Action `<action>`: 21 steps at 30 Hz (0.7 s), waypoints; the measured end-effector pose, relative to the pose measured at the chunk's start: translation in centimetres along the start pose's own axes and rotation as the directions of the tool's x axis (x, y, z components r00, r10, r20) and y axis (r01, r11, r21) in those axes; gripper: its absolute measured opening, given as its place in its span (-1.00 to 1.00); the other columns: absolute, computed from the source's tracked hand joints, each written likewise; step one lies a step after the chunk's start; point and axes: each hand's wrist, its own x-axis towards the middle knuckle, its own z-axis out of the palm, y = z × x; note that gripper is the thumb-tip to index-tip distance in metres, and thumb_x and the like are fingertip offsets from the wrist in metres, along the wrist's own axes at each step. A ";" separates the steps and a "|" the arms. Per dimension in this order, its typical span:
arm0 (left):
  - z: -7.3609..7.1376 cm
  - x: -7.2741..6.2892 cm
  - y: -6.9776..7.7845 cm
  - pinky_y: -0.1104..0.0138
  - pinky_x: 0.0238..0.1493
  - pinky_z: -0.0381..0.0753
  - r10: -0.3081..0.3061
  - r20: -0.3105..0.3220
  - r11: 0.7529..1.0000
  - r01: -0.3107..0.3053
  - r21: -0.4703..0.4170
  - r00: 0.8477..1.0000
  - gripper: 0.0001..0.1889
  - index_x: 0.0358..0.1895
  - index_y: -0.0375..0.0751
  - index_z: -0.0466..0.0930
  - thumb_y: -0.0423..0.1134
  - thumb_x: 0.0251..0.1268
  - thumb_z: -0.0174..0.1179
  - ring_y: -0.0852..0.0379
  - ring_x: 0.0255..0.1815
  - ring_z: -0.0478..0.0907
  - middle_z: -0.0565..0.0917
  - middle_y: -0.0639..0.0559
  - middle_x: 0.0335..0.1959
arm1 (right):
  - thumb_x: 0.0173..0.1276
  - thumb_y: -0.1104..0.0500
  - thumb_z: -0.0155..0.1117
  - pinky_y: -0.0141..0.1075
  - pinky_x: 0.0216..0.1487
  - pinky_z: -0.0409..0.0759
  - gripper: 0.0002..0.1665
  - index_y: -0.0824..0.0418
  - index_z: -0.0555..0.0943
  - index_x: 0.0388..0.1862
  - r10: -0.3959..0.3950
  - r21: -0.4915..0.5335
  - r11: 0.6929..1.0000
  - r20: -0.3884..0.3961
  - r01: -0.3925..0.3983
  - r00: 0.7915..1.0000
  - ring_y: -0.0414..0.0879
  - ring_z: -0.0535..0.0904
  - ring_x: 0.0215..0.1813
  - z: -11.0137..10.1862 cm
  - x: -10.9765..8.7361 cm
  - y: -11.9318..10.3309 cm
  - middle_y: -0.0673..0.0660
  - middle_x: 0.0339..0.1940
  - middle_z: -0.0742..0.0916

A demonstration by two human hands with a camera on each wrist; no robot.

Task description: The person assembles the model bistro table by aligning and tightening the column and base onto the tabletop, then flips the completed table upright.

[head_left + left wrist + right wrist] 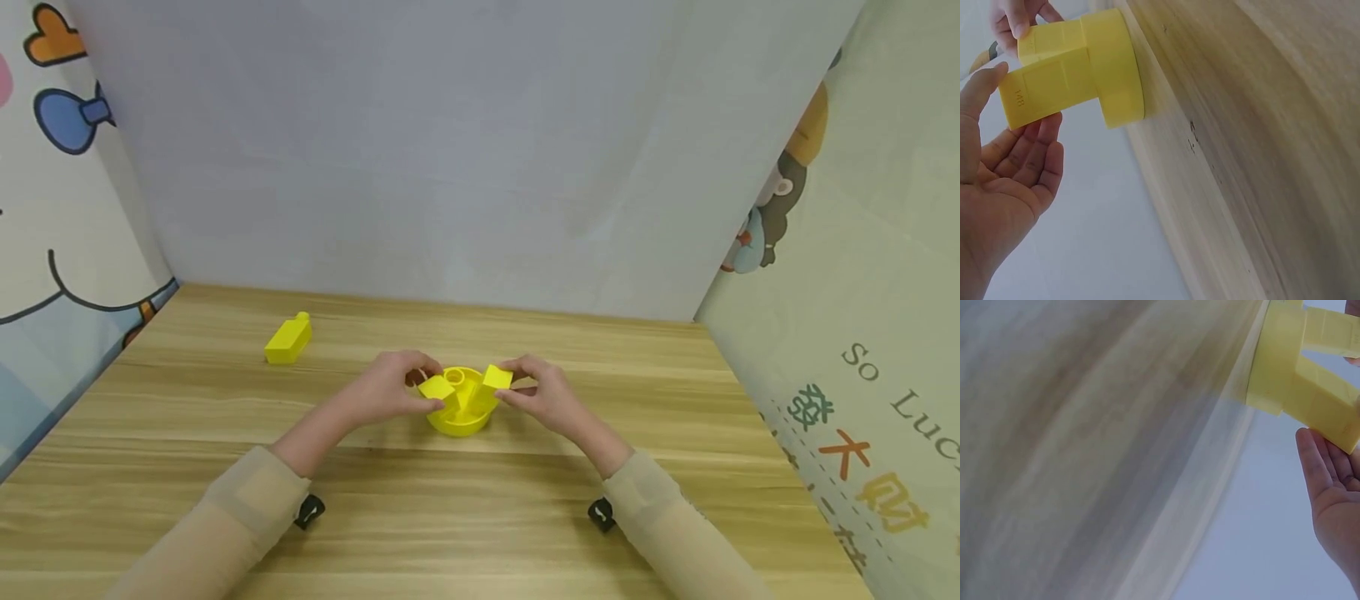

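A round yellow dish with a small ring inside rests on the wooden table. My left hand pinches a yellow rectangular block between thumb and fingers at the dish's left side. On the opposite side, my right hand pinches a similar yellow block. In the left wrist view, the left block bears small raised marks and its lower end meets the dish. Seen from the right wrist, the right block slants out of the dish; its lower end is hidden inside.
A yellow bottle-shaped block with a round knob lies at the back left of the table. A pale cloth wall closes off the back. Printed cloths hang at the left and right.
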 end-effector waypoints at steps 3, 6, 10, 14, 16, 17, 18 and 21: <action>0.1 0.0 -0.1 0.25 -0.10 0.58 0.002 -0.004 1.000 -0.002 0.013 1.000 -0.50 0.02 -0.23 0.58 -0.03 0.04 0.39 0.11 -0.17 0.53 0.64 -0.01 -0.08 | 0.23 0.27 0.33 -0.39 -0.12 0.64 -0.59 0.36 0.53 0.05 0.007 -0.001 1.000 0.004 -0.007 1.000 0.11 0.58 -0.01 0.0 0.0 0.0 0.24 -0.01 0.62; 0.2 -0.1 -0.1 0.24 -0.08 0.59 -0.006 -0.005 1.000 0.006 0.010 1.000 -0.49 0.03 -0.22 0.58 -0.02 0.05 0.39 0.11 -0.15 0.54 0.64 -0.01 -0.06 | 0.23 0.28 0.32 -0.39 -0.11 0.63 -0.61 0.36 0.53 0.04 0.013 -0.002 1.000 0.003 -0.013 1.000 0.10 0.58 0.00 0.0 -0.1 0.0 0.23 0.00 0.62; 0.1 -0.3 -0.4 0.15 0.01 0.56 -0.006 -0.002 1.000 0.006 -0.020 1.000 -0.42 0.12 -0.22 0.52 0.05 0.08 0.35 0.06 -0.07 0.54 0.61 -0.04 0.00 | 0.25 0.27 0.31 -0.36 -0.07 0.62 -0.57 0.35 0.52 0.09 0.024 -0.037 0.999 -0.007 -0.025 1.000 0.07 0.56 0.03 0.2 -0.2 -0.3 0.22 0.03 0.60; -0.8 -0.8 -1.2 0.03 0.17 0.44 -0.011 -0.015 0.999 0.011 -0.040 1.000 -0.33 0.26 -0.19 0.40 0.10 0.13 0.29 -0.03 0.09 0.49 0.55 -0.10 0.12 | 0.23 0.24 0.34 -0.26 0.01 0.61 -0.49 0.33 0.49 0.16 0.041 -0.096 0.994 -0.042 -0.045 0.998 0.02 0.53 0.07 0.6 -0.5 -0.9 0.19 0.08 0.59; -1.4 -1.1 -1.9 -0.02 0.21 0.39 -0.016 -0.040 1.000 0.015 -0.024 0.999 -0.32 0.29 -0.17 0.36 0.09 0.16 0.28 -0.07 0.17 0.44 0.52 -0.11 0.18 | 0.21 0.25 0.36 -0.22 0.04 0.60 -0.45 0.31 0.47 0.18 0.038 -0.121 0.992 -0.075 -0.047 0.996 0.03 0.52 0.08 0.7 -0.8 -1.4 0.18 0.10 0.58; -1.8 -1.2 -2.2 -0.04 0.23 0.37 -0.015 -0.056 1.000 0.015 -0.011 0.998 -0.32 0.30 -0.17 0.35 0.07 0.16 0.28 -0.10 0.20 0.42 0.50 -0.11 0.20 | 0.20 0.26 0.36 -0.20 0.05 0.59 -0.44 0.30 0.47 0.19 0.030 -0.133 0.990 -0.094 -0.042 0.995 0.05 0.51 0.09 0.8 -1.0 -1.6 0.18 0.10 0.58; -2.1 -1.3 -2.6 -0.06 0.24 0.35 -0.015 -0.072 1.000 0.015 0.007 0.997 -0.32 0.31 -0.17 0.34 0.06 0.16 0.28 -0.12 0.23 0.39 0.49 -0.11 0.22 | 0.20 0.26 0.36 -0.19 0.06 0.59 -0.44 0.28 0.47 0.19 0.019 -0.150 0.988 -0.113 -0.036 0.993 0.05 0.51 0.10 0.9 -1.2 -1.9 0.17 0.10 0.58; -3.1 -1.6 -3.8 -0.09 0.27 0.30 -0.025 -0.122 0.997 0.033 0.068 0.992 -0.30 0.33 -0.17 0.33 0.04 0.15 0.29 -0.19 0.30 0.32 0.43 -0.15 0.28 | 0.17 0.30 0.37 -0.12 0.08 0.58 -0.44 0.26 0.48 0.18 -0.044 -0.188 0.982 -0.174 0.011 0.984 0.07 0.50 0.13 1.2 -1.9 -2.7 0.16 0.12 0.58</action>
